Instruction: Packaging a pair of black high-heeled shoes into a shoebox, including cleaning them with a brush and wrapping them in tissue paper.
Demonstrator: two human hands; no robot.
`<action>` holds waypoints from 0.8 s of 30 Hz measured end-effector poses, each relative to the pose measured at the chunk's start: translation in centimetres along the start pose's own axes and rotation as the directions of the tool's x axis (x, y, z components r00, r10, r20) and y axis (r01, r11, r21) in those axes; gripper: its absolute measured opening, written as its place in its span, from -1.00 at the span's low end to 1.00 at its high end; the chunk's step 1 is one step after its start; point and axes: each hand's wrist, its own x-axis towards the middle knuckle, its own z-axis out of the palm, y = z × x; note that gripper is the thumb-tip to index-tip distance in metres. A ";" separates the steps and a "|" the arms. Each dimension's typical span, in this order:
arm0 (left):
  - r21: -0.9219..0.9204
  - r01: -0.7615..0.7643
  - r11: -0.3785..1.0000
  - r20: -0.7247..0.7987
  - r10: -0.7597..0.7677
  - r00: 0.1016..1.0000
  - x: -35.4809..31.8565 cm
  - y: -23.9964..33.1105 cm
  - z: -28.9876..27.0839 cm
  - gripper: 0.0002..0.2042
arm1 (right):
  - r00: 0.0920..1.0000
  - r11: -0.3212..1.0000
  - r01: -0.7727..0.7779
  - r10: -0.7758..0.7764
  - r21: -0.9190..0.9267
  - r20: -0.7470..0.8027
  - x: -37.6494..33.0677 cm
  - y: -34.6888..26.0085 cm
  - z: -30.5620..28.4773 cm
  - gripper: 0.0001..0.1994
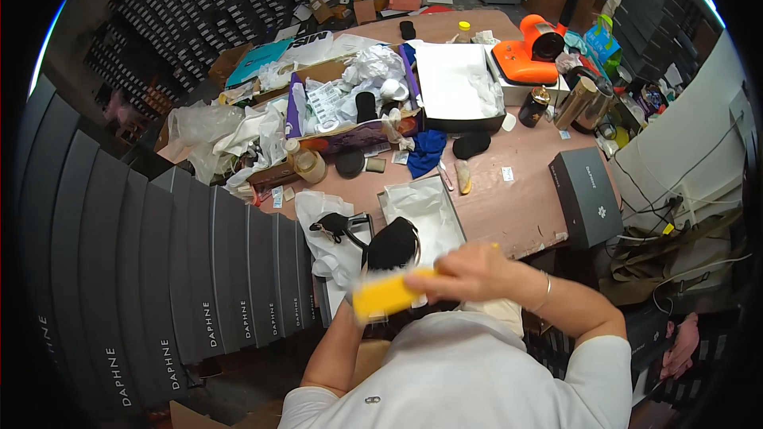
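Observation:
My right hand is closed around a yellow block-shaped brush, smeared by motion, with a pale fuzzy upper edge. Behind the brush, my left hand is mostly hidden, so its fingers do not show. Just beyond both hands rises a black shoe with a thin gold-coloured edge; its lower part is covered. A second black strappy shoe lies to its left on white tissue paper. An open shoebox part lined with white paper sits right behind.
Dark grey shoeboxes stand stacked along the left. One closed grey shoebox is at the table's right edge. Farther back are a bottle, a blue cloth, a paper-filled carton, a white-lined box and an orange blower on a stand.

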 end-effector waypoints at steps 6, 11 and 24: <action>0.785 -0.297 0.544 0.129 0.325 0.937 0.9 1.9 -1.5 -0.63 | 0.973 0.962 -0.220 0.227 -0.159 0.028 0.5 2.4 -2.2 -0.51; 0.991 -0.120 -0.053 0.128 0.187 0.974 1.0 5.8 1.9 -0.67 | 0.935 0.968 -0.181 0.224 -0.173 0.276 -0.7 2.9 -1.1 -0.54; 0.826 -0.561 0.053 0.505 0.373 0.778 7.4 -5.0 2.7 -0.60 | 0.602 0.602 -0.798 0.798 -0.014 -0.029 -17.7 13.2 8.9 -0.57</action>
